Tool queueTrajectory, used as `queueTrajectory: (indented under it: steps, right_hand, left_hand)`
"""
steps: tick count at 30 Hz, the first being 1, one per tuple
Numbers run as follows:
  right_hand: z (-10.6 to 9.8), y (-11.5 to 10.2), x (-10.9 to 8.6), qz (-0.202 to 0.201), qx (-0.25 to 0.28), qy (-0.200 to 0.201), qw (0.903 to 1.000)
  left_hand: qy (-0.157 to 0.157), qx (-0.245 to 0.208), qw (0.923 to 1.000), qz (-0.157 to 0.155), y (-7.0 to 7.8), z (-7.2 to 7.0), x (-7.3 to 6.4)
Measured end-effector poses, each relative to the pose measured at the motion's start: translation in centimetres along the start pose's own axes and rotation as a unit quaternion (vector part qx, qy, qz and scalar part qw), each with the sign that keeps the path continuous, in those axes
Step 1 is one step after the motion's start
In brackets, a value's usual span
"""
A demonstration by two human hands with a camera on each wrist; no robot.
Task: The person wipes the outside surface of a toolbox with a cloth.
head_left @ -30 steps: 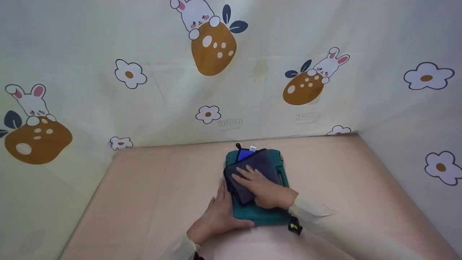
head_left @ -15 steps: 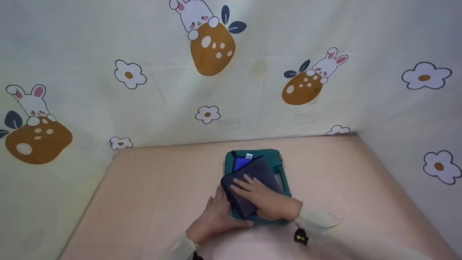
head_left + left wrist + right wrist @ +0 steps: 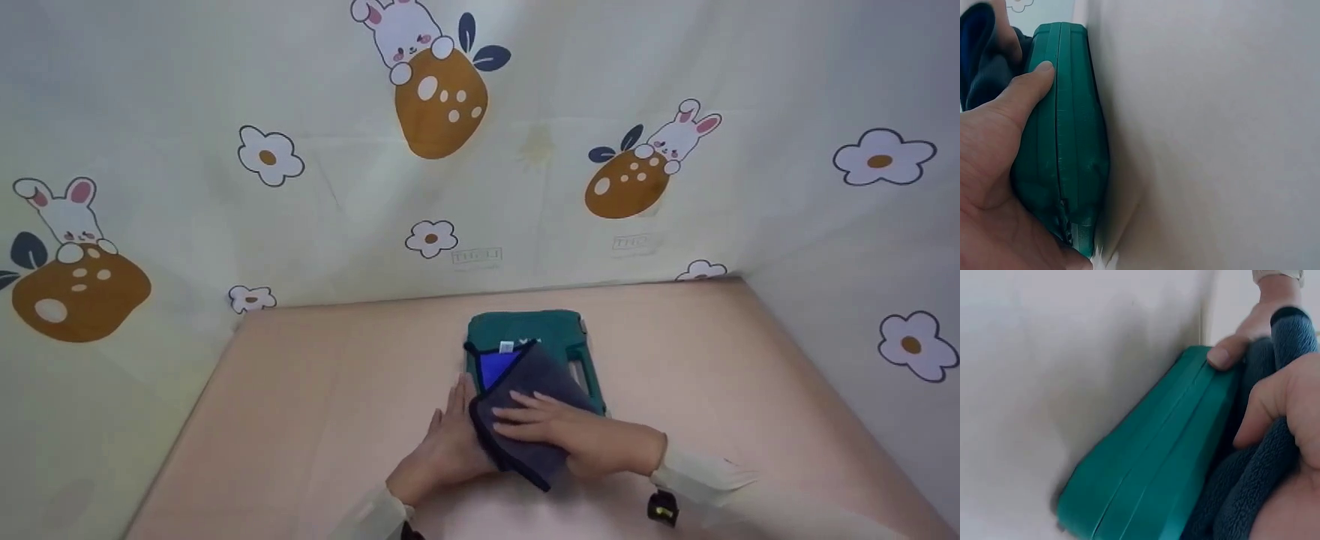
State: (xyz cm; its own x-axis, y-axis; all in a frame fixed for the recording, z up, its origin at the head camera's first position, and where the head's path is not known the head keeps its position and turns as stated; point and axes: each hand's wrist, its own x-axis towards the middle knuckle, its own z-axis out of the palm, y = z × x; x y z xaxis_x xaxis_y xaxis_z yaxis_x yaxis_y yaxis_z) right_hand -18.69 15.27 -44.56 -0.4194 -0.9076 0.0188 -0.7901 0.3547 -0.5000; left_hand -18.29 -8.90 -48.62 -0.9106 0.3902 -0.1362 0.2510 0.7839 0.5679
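A green plastic case (image 3: 544, 324) with a handle on its right side lies flat on the table. My left hand (image 3: 444, 450) braces it at the near left corner, fingers straight along the left side; the left wrist view shows the thumb against the case's seamed edge (image 3: 1075, 124). Over the lower part of the case lies a dark grey cloth (image 3: 553, 371) with black trim, its blue underside and white tag showing at a folded corner. With fingers spread, my right hand (image 3: 581, 436) presses the cloth down. Folds of cloth (image 3: 1292, 334) bulge around the thumb in the right wrist view.
The table (image 3: 337, 390) has a pale pink-beige cover. Behind and at both sides rises a light curtain (image 3: 337, 210) printed with rabbits, fruit and flowers. A black wrist strap (image 3: 663, 508) hangs below the right sleeve.
My right hand has slid the cloth toward me and slightly right across the case, baring its far part and leaving the cloth's lower corner past the near edge. The left hand stays put.
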Motion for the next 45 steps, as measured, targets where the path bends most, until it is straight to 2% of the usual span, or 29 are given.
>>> queueTrajectory:
  steps: [3,8,15,23,28,34,40,45]
  right_hand:
    - [-0.4,0.5,-1.1,0.000,0.049,-0.002,0.9988]
    - [-1.0,1.3,-2.5,0.004,0.119,0.004,0.9929]
    - [-1.7,2.7,-3.4,0.014,0.175,0.020,0.9842]
    - [-2.2,3.7,-4.3,0.012,0.186,0.049,0.9813]
    - [-2.2,4.6,-4.8,0.038,0.213,0.074,0.9735]
    - [-2.4,6.4,-5.5,0.038,0.224,0.120,0.9664]
    - [-2.9,8.1,-5.3,0.045,0.222,0.146,0.9630]
    - [-3.2,9.2,-4.8,0.032,0.214,0.175,0.9605]
  left_hand:
    - [0.000,-0.007,0.9999,-0.009,0.1,0.0,0.1]
    - [0.001,-0.015,0.9999,-0.003,0.0,0.0,-0.1]
    - [0.005,-0.014,0.9998,-0.011,0.1,0.0,-0.2]
    - [0.007,-0.023,0.9995,-0.021,0.3,0.2,-0.1]
    - [0.003,-0.033,0.9990,-0.029,0.4,0.2,-0.3]
    - [0.002,-0.036,0.9990,-0.027,0.4,0.1,-0.3]
    - [0.007,-0.039,0.9988,-0.028,0.4,0.1,-0.3]
    - [0.004,-0.042,0.9986,-0.031,0.4,0.1,-0.4]
